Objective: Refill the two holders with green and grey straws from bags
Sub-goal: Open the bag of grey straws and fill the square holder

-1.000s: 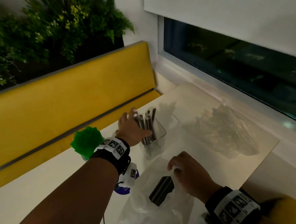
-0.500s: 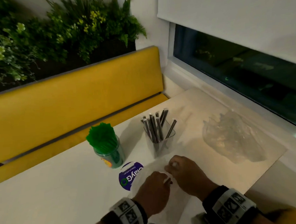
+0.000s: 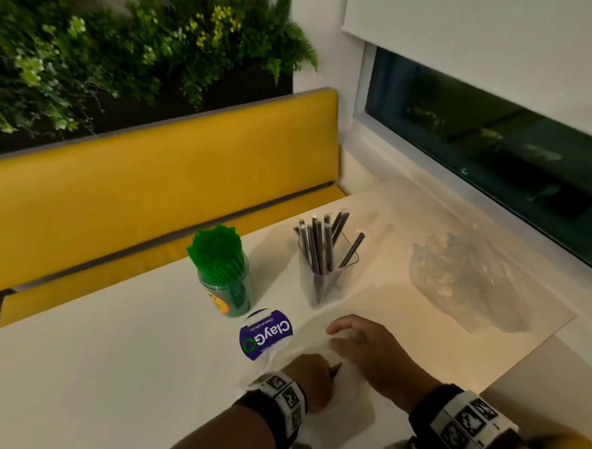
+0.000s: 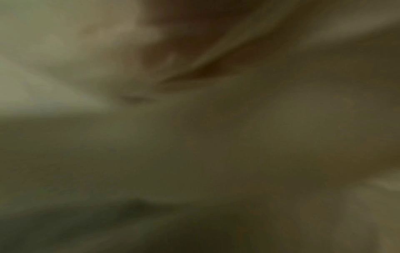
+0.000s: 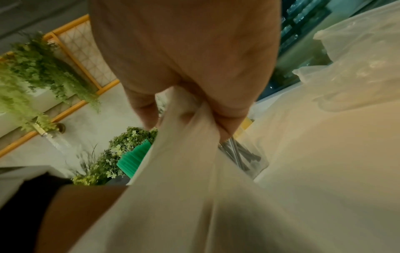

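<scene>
1. Green straws [image 3: 217,249] packed their jar [image 3: 228,296] full; the clear holder [image 3: 325,284] beside it held only some grey straws [image 3: 318,247], so I judged refilling unfinished
2. Right hand [image 3: 366,344] gripped the plastic bag [image 5: 194,171] on the table [image 3: 107,371]
3. Left hand [image 3: 313,381] reached into that bag; a dark tip showed at its fingers, but its grip could not be told

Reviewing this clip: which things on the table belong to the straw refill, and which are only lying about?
Part of the job:
- green straws in the round jar
- grey straws in the clear holder
- near bag, gripped by the right hand, left hand reaching into it

Lying about:
- crumpled bag by the window
- purple sticker
- yellow bench
- plants
</scene>
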